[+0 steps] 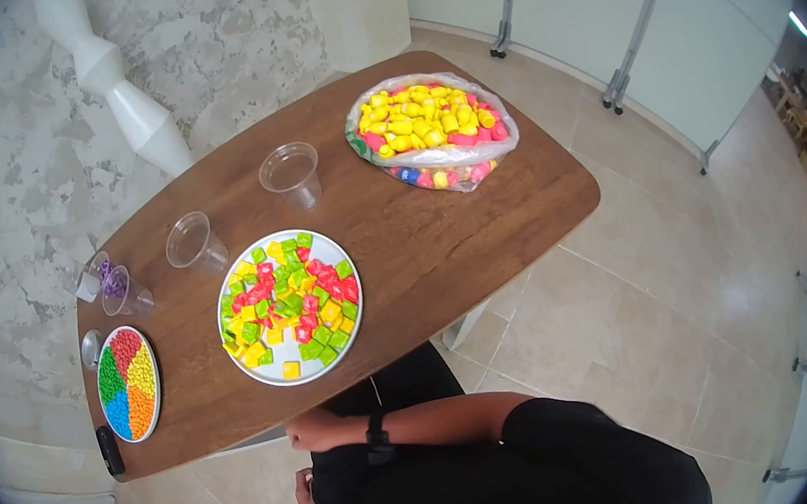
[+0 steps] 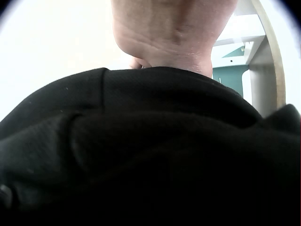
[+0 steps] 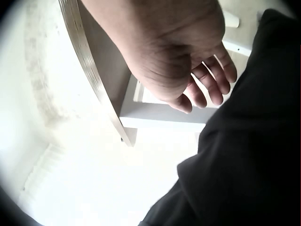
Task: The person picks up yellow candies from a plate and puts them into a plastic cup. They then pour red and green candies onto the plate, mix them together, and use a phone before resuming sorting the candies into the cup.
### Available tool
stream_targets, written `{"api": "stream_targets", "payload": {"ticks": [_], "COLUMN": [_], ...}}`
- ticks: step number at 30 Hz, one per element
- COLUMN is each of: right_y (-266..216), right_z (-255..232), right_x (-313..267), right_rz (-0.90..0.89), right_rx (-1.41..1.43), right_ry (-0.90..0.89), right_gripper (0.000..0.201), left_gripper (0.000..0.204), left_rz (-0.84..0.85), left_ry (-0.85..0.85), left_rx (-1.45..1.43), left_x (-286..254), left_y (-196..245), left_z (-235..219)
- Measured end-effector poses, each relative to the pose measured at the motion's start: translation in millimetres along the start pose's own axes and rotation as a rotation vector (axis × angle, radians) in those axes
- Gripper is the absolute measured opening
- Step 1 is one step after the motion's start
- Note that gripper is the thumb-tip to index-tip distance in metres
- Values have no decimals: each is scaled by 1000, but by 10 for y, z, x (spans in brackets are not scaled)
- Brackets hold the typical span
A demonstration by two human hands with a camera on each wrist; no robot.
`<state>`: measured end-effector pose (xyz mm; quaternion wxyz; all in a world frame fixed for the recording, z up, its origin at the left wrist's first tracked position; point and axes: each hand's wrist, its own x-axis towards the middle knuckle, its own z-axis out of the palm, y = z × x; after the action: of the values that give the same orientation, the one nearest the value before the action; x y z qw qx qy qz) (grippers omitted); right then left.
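Note:
Both hands are down off the front edge of the table, near the person's black clothing. In the head view the right hand point(image 1: 317, 430) lies across the lap, a black band round its wrist. Up close in the right wrist view, that hand's fingers point(image 3: 214, 84) hang loosely curled with nothing in them. Below it in the head view is the left hand point(image 1: 308, 500), partly hidden by the dark clothing. The left wrist view shows mostly its wrist and heel point(image 2: 164, 37), above black cloth. Nearest to the hands on the table is a white plate point(image 1: 279, 370) of small wrapped squares.
Two clear plastic cups point(image 1: 207, 251) stand behind the plate; another cup point(image 1: 135, 300) holds purple bits. A sectioned dish point(image 1: 155, 378) of coloured pellets and a black object point(image 1: 108, 449) lie at left. A plastic bag point(image 1: 487, 153) of yellow and pink pieces sits far right on the table point(image 1: 446, 267).

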<state>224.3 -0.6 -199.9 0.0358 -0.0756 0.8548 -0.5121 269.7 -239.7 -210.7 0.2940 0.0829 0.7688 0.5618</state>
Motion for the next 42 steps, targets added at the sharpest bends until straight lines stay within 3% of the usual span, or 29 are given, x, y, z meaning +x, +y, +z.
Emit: {"api": "stream_targets", "payload": {"ticks": [2,4,5,6,7,9,11,12,13,16,19,21,30,33,39,42], "right_y": [-12,-19,-96,-145,-144,-61,-155,-196,26,-16,374,596,269,423,278,503], "right_z": [286,478,467,451,431,567,477,422,713,664,1085,1261,871,1108,926,1229], "right_x": [77,103,102,141,175,320,295,290,328,319,430,520,405,536,430,591], "right_rz": [19,-1,-28,-14,5,78,79,81,56,14,-61,-50,16,37,18,10], "right_rx": [-165,-288,-338,-293,-251,-227,-241,-231,-264,-304,-286,-194,-229,-232,-214,-222], "right_ry": [-163,-329,-439,-491,-544,-578,-596,-620,-600,-604,-553,-642,-616,-610,-617,-622], "right_gripper": [25,32,38,42,47,51,49,47,48,41,46,42,46,50,46,45], "left_gripper": [7,4,8,16,16,27,45,44,44,43,42,42,40,40,39,39], "left_rz": [11,97,182,221,249,156,55,13,-8,-52,-70,-78,-101,-109,-121,-126], "left_ry": [-47,-40,-87,18,17,-33,-77,-95,-108,-147,-182,-204,-278,-305,-369,-391], "left_rx": [24,263,276,185,177,179,186,200,212,245,272,283,326,354,411,440], "left_x": [57,71,162,151,159,49,64,74,110,170,209,229,301,271,261,259], "left_y": [5,-150,-651,-622,-594,-603,-574,-551,-456,-216,-90,-50,28,48,142,191], "left_z": [-78,-210,-348,-269,-309,-400,-409,-413,-370,-261,-171,-140,-82,-109,-155,-191]}}
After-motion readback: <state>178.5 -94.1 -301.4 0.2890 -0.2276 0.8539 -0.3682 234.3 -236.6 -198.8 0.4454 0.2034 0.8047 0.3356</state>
